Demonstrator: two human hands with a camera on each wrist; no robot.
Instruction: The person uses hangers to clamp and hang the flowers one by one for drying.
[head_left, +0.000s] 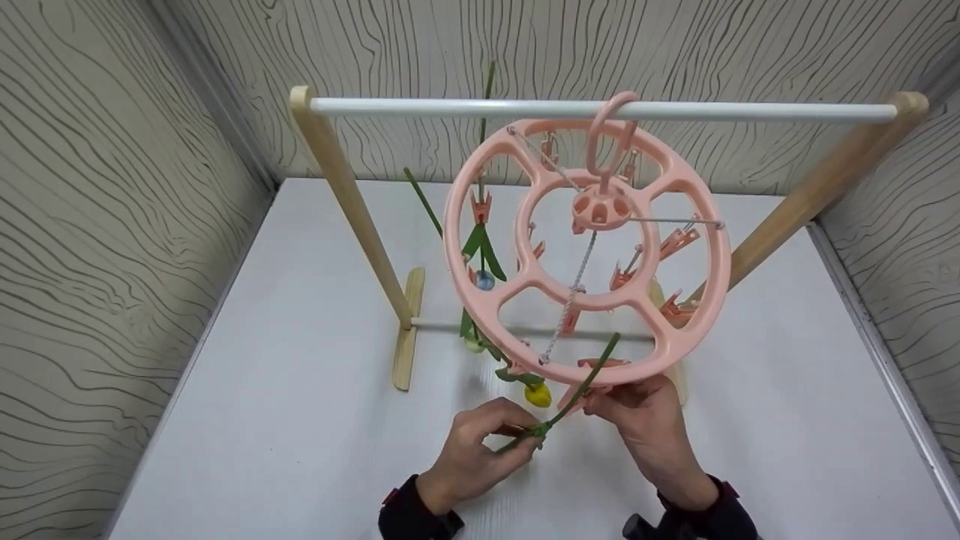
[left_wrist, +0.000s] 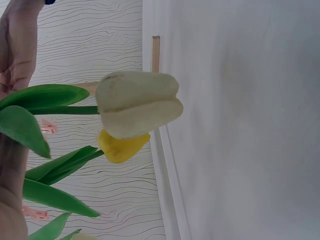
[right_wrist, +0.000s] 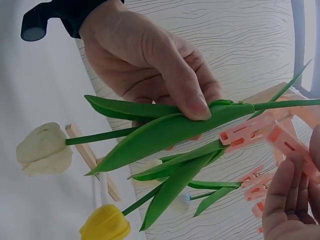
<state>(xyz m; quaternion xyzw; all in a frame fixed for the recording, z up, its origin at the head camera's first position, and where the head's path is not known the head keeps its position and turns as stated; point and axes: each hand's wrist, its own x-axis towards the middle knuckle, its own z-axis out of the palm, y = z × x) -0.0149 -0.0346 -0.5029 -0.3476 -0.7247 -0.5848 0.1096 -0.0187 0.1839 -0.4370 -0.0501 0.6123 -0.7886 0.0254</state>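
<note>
In the head view my left hand (head_left: 480,450) pinches an artificial white tulip by its green leaves and stem, the stem (head_left: 592,375) slanting up toward the pink ring. Its white bloom (left_wrist: 140,105) hangs below the hand in the left wrist view. My right hand (head_left: 652,431) grips a pink clothes peg (right_wrist: 290,145) at the near edge of the round hanger (head_left: 712,300). The tulip's stem lies close beside that peg. A yellow tulip (right_wrist: 105,222) hangs upside down from a neighbouring peg (right_wrist: 247,134).
The pink hanger hooks over a white bar (head_left: 450,109) on wooden posts (head_left: 352,202). A blue tulip (head_left: 485,280) and a pale tulip (head_left: 474,343) hang at its left side. Other pegs (head_left: 679,241) dangle around it. Beneath lies a white table (head_left: 300,450), with patterned walls (head_left: 375,45) behind.
</note>
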